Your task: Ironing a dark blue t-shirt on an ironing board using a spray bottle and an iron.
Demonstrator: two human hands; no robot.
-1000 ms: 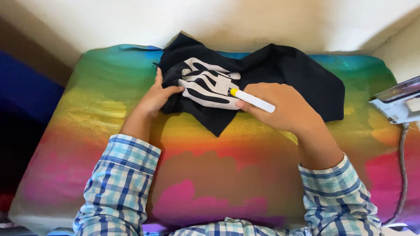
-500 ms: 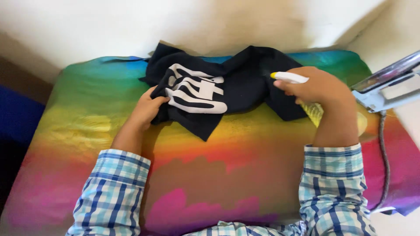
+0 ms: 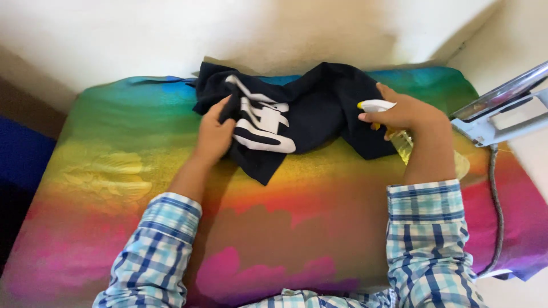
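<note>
A black garment [image 3: 319, 108] with a white print lies crumpled at the far side of a rainbow-coloured padded surface [image 3: 285, 228]. My left hand [image 3: 214, 134] grips a fold at the garment's left edge. My right hand [image 3: 408, 114] holds a spray bottle [image 3: 399, 134] with a white and yellow nozzle pointing left at the cloth; its clear body shows below my wrist. Both arms wear blue checked sleeves.
An iron [image 3: 502, 111] with a shiny soleplate rests at the right edge, its grey cord [image 3: 496, 194] running down the right side. A pale wall [image 3: 274, 28] rises behind the surface. Dark blue fabric [image 3: 20, 159] lies at the left.
My right hand lifted the spray bottle off the garment, swung it right and turned the nozzle toward the cloth. My left hand went from resting flat to gripping the garment's left fold.
</note>
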